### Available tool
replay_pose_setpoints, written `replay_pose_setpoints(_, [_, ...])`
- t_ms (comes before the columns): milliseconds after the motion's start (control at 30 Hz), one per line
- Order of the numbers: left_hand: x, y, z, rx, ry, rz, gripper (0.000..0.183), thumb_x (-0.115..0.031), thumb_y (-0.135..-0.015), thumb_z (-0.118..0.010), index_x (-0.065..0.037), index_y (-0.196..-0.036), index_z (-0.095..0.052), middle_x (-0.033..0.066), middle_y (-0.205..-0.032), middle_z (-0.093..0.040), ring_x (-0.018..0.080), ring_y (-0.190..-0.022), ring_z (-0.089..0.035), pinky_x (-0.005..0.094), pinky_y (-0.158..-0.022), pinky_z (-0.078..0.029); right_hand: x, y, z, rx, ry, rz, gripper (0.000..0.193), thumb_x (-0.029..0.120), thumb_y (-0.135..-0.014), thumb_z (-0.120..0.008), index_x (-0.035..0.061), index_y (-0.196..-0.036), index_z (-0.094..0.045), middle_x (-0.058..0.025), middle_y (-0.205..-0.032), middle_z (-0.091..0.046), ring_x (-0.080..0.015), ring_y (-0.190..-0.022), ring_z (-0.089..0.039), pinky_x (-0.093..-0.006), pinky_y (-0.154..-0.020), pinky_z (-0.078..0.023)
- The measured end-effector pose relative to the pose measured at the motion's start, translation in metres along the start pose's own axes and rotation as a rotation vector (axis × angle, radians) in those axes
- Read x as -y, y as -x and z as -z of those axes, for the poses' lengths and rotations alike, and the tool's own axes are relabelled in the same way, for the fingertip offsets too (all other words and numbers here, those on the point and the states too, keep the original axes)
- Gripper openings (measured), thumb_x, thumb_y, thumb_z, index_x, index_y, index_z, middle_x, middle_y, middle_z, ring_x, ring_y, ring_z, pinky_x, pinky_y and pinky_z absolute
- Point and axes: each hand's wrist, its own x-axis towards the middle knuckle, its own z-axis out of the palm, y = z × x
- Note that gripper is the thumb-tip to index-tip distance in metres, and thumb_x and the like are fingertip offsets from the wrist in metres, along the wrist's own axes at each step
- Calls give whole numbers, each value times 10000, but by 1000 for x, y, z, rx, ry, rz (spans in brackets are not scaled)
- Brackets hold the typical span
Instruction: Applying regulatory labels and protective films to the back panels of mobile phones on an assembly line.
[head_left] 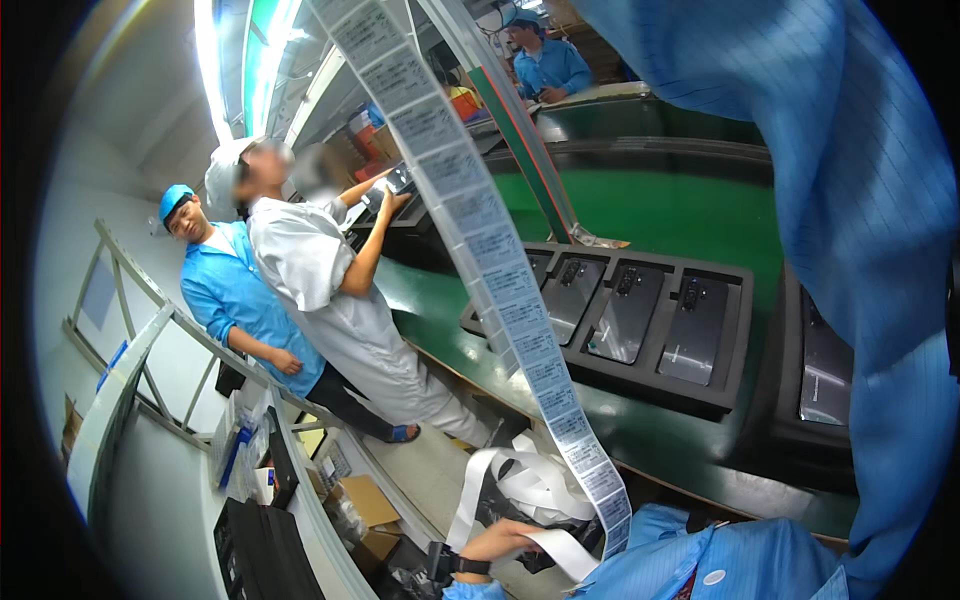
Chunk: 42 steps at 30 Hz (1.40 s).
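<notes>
A long strip of printed labels (530, 320) hangs from the top of the view down to my lap, where it curls over and shows its plain white back. At the lower edge my left hand (500, 541), with a black band and small device on the wrist, closes its fingers on the white side of this strip. More white strip (535, 482) lies in loose loops over a dark bag just beyond the hand. My right arm's blue sleeve (850, 200) rises across the right side; the right hand itself is out of view.
On the green bench, a black foam tray (735, 340) holds several dark phones (625, 312). Another phone (825, 370) lies in a tray partly behind my sleeve. A metal post (520, 140) stands at the bench. Two people stand left, another sits beyond. Cardboard boxes (365, 505) fill a lower shelf.
</notes>
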Motion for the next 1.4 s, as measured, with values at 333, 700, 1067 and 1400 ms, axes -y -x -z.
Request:
replay_pose_setpoints(333, [-190, 57, -14, 1018, 221, -1300, 220, -142, -901, -551, 34, -817, -653, 228, -798, -650, 256, -645, -653, 346, -543, -528, 32, 9, -17, 35, -23, -133, 140, 146, -715, -595, 13, -742, -629, -188, -706, -610, -325, -679, -622, -385, -627, -503])
replay_pose_setpoints(700, [87, 38, 15, -468, 974, -133, 299, -221, -902, -500, 46, -999, -594, 168, -879, -650, 249, -721, -648, 334, -617, -548, -15, 41, 17, -81, 4, -353, 172, 141, -681, -606, 24, -791, -668, -211, -767, -635, -350, -747, -638, -411, -671, -514])
replay_pose_setpoints(1067, [89, 43, -28, 119, 166, 245, 284, -266, -885, -602, -25, -1019, -670, 74, -911, -684, 131, -730, -633, 261, -704, -501, -106, 66, 35, -40, 356, -441, 199, 202, -632, -587, 27, -667, -676, -204, -684, -632, -324, -633, -634, -390, -612, -514])
replay_pose_setpoints(1400, [-203, 80, 3, 664, -47, -1478, 367, -343, -823, -642, 4, -937, -670, 205, -1139, -605, 348, -1069, -569, 451, -927, -407, 40, 21, 21, 28, -713, -576, 166, 165, -752, -610, 5, -770, -652, -118, -685, -633, -212, -609, -626, -317, -552, -501])
